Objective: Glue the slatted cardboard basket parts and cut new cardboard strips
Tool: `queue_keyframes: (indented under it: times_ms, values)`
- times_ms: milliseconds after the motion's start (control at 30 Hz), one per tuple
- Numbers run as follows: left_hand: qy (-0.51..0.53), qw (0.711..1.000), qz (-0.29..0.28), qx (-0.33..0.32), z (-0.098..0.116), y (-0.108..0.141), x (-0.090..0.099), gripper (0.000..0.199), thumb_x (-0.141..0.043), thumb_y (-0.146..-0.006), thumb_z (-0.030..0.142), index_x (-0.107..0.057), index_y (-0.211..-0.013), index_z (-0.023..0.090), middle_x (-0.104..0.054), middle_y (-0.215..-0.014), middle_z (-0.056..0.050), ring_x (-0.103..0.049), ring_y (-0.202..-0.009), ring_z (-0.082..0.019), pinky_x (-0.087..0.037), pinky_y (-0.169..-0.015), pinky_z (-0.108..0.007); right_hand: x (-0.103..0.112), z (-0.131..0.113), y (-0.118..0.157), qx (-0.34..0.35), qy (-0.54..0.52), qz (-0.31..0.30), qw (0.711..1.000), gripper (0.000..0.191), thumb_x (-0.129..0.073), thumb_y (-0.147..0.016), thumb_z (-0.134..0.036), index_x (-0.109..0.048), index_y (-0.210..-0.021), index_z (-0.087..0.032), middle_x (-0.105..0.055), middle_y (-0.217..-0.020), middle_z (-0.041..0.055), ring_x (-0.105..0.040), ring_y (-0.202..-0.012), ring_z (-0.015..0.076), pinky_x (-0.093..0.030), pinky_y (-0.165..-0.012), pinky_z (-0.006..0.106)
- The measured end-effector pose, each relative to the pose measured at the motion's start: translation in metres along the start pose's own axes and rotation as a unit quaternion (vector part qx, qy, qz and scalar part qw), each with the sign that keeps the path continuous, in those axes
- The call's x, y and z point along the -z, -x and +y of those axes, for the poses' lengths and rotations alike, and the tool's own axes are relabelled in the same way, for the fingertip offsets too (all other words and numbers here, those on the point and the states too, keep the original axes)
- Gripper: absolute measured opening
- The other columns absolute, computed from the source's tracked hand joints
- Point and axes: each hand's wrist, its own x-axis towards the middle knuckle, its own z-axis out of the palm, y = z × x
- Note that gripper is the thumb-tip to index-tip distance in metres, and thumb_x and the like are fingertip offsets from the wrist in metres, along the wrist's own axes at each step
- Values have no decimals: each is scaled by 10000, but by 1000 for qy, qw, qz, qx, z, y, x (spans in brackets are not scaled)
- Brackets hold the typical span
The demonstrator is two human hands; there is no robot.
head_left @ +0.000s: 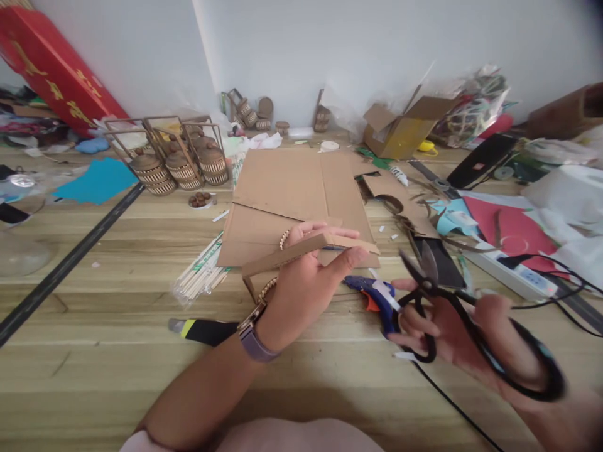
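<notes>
Cardboard strip [308, 246] rests in the left hand [306, 281], scissors [427, 285] in the right hand [455, 338].

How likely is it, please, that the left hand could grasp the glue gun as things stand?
Probably not without letting go: the left hand holds a bent cardboard strip, though the glue gun lies close by.

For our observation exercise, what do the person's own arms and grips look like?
The left grip is ungloved; that arm wears a beaded bracelet and a purplish strap with gold-toned metal; a pale sleeve shows higher up. The right grip is ungloved, blurred, without visible jewellery.
</notes>
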Motion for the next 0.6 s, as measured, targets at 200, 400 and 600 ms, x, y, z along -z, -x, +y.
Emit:
queue_keyframes:
  times_ms: [200, 400, 600]
  values:
    - [10, 1000, -15, -8, -4, 5, 0, 64, -699, -934, 325, -730, -984, 301, -709, -1114, -18, -635, -1148, -226, -491, -1091, -452, -43, -8, 10, -64, -91, -79, 991, 818, -561, -608, -941, -752, -1087, -306, -537, -723, 18, -518, -669, 193, -599, -775, 454]
    - [-30, 999, -18, -35, -5, 8, -2, 105, -664, -956, 366, -725, -995, 291, -722, -1110, -36, -597, -1212, -249, -457, -1117, -477, -56, -14, -2, -75, -105, -114, 985, 799, -579, -624, -928, -733, -1047, -268, -482, -648, -26, -410, -569, 129, -594, -716, 420]
    - [-38, 998, -26, -46, -5, 10, -4, 125, -633, -973, 373, -712, -966, 276, -726, -1106, -44, -589, -1229, -252, -433, -1130, -483, -61, -20, -9, -91, -110, -118, 983, 796, -609, -601, -921, -715, -1010, -246, -478, -600, -40, -382, -540, 113, -605, -714, 433]
